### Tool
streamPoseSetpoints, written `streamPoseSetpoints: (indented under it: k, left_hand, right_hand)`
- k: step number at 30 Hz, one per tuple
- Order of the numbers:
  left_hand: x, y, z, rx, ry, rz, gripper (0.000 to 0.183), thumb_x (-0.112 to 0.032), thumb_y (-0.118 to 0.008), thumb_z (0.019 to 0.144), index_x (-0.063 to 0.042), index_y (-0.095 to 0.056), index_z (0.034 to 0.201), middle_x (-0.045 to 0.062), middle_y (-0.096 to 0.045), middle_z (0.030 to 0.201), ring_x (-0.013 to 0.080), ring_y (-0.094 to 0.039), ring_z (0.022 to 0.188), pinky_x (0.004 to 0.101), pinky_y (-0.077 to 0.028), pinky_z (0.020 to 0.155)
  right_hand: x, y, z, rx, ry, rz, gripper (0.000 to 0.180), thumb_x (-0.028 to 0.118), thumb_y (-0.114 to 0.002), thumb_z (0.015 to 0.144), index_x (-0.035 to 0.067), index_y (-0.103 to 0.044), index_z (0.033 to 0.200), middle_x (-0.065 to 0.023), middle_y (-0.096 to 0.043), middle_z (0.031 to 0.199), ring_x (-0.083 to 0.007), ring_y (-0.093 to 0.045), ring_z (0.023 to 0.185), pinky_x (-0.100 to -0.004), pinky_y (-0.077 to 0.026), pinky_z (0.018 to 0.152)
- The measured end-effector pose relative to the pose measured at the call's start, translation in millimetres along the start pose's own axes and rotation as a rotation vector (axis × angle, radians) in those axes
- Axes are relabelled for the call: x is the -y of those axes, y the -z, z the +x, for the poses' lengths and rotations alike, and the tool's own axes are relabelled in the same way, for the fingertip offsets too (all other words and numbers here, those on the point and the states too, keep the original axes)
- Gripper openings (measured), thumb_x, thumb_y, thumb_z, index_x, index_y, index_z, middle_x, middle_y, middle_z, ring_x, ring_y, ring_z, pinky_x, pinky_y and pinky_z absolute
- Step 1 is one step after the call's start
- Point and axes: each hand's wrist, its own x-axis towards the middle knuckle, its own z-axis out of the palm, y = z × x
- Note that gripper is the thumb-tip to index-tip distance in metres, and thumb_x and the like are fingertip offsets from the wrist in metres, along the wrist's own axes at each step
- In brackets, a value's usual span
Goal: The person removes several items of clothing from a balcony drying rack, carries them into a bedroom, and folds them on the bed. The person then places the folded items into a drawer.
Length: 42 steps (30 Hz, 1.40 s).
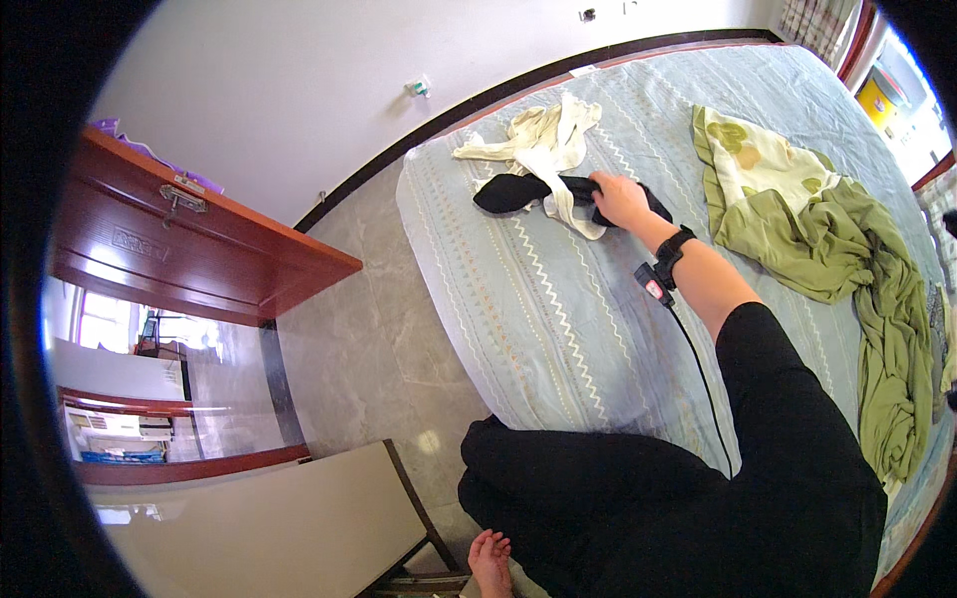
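Note:
My right hand [622, 200] reaches across the bed and grips a dark, bunched piece of black cloth [512, 194], perhaps a garment. A cream-white garment [549, 138] with long, thin parts lies tangled over and behind it, and one strip crosses the black cloth. My left hand [490, 557] hangs low beside my body, fingers loosely curled and holding nothing. Under the cloths is a bed [538, 299] covered by a pale blue patterned sheet. To the right, a rumpled green and cream bed cover [815, 224] trails along the bed.
A black strap [674, 254] circles my right wrist; a plug-like connector [653, 284] on a black cable [703, 366] hangs near it. Left of the bed stands a red-brown door [202, 224] over grey floor tiles [366, 344]. A pale panel [277, 516] stands at lower left.

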Motion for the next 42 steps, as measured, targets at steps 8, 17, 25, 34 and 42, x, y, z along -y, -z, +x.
streamPoseSetpoints:
  k: [8,17,25,34,42]
  left_hand:
    - [-11,-10,0,0.067,-0.056,-0.030,0.016,-0.008,-0.056,0.091,-0.002,-0.058,0.105,0.012,-0.066,0.090,0.0218,-0.065,0.073,0.0322,-0.053,0.066]
    - [-28,-51,-5,0.275,-0.194,0.021,0.016,-0.009,-0.057,0.092,-0.002,-0.058,0.107,0.010,-0.065,0.093,0.0179,-0.064,0.077,0.0306,-0.052,0.071]
    - [-57,-118,-39,0.474,-0.368,0.049,0.018,-0.004,-0.056,0.092,0.000,-0.059,0.109,0.010,-0.065,0.098,0.0157,-0.063,0.079,0.0271,-0.052,0.073]
    - [-66,-145,-74,0.641,-1.029,0.231,0.080,-0.023,-0.070,0.084,-0.002,-0.022,0.145,0.012,-0.035,0.143,0.0243,-0.043,0.127,0.0406,-0.035,0.106]
    - [-35,-121,-83,0.623,-0.750,0.373,0.017,-0.006,-0.056,0.092,0.000,-0.057,0.108,0.008,-0.061,0.092,0.0172,-0.060,0.085,0.0309,-0.048,0.079]
  right_hand:
    - [38,52,-21,-0.195,0.147,-0.201,0.015,0.021,-0.060,0.081,0.008,-0.061,0.088,-0.0108,-0.065,0.074,-0.0326,-0.065,0.067,-0.0440,-0.051,0.057]
    - [62,176,-107,-0.611,0.445,-0.160,0.017,0.007,-0.068,0.077,0.012,-0.065,0.093,-0.0082,-0.067,0.077,-0.0253,-0.065,0.064,-0.0341,-0.051,0.055]
    - [111,246,-161,-0.873,0.777,-0.009,0.026,-0.003,-0.071,0.064,0.007,-0.067,0.088,-0.0063,-0.059,0.062,-0.0207,-0.057,0.050,-0.0304,-0.044,0.047]
    - [205,249,-279,0.114,0.963,0.989,0.011,0.005,-0.068,0.077,0.007,-0.064,0.087,-0.0056,-0.066,0.081,-0.0216,-0.063,0.063,-0.0283,-0.048,0.056]
    - [192,118,-254,0.509,0.190,1.642,0.015,0.005,-0.054,0.091,0.004,-0.052,0.106,0.0006,-0.058,0.089,-0.0069,-0.055,0.080,-0.0203,-0.045,0.073]
